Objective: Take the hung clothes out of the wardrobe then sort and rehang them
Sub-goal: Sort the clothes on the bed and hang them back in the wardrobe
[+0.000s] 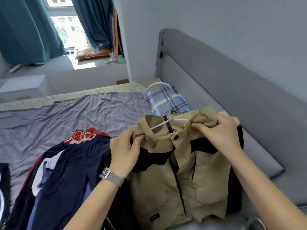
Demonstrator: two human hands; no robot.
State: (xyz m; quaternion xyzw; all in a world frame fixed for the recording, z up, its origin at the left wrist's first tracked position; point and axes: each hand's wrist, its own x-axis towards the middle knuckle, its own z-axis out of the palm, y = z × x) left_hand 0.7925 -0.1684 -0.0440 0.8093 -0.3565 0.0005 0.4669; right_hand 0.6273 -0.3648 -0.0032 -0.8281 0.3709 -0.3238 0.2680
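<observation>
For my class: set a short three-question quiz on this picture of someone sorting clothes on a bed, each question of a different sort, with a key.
1. True or false: the left hand and the right hand both pinch the tan jacket near its collar.
2. Multiple choice: the white hanger is (A) lying on the floor, (B) inside the jacket's neck opening, (C) hooked on the headboard.
3. Fill in: the pile of dark clothes lies on the person's ____ side of the jacket.

Key: 1 true; 2 B; 3 left.
</observation>
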